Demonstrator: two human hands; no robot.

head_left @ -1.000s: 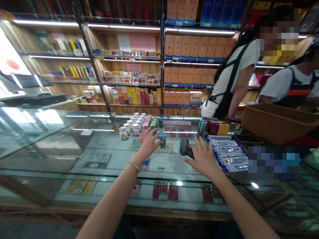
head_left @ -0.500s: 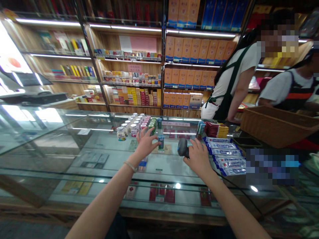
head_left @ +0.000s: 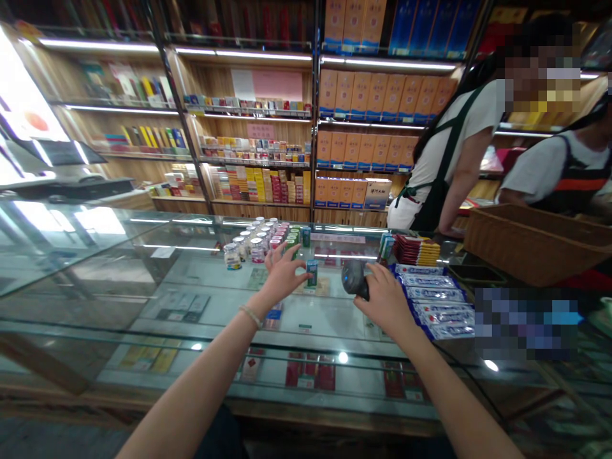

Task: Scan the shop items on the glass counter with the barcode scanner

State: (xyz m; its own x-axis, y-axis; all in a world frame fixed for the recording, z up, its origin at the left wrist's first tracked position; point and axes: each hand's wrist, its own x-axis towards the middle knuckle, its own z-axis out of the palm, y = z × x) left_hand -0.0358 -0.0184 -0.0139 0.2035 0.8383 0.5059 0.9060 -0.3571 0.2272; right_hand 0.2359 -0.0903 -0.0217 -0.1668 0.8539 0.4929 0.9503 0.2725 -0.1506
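Note:
My left hand [head_left: 282,277] hovers over the glass counter [head_left: 143,274] with fingers spread. Its thumb touches a small teal box [head_left: 312,273] that stands upright on the glass. My right hand [head_left: 386,298] is closed round the handle of a black barcode scanner [head_left: 352,278], whose head points left toward the teal box. Just beyond my left hand stand rows of small white-capped jars [head_left: 243,247] and small coloured boxes [head_left: 289,239].
Blue-and-white packs [head_left: 435,299] lie right of the scanner, with a stack of red packs [head_left: 421,250] behind them. A wicker basket [head_left: 526,242] sits at the far right. Two people in aprons [head_left: 444,159] [head_left: 549,166] stand behind the counter. Shelves of cartons [head_left: 373,89] fill the back wall.
My right hand went from spread fingers resting over the scanner to gripping it and lifting it slightly. My left hand stayed by the teal box.

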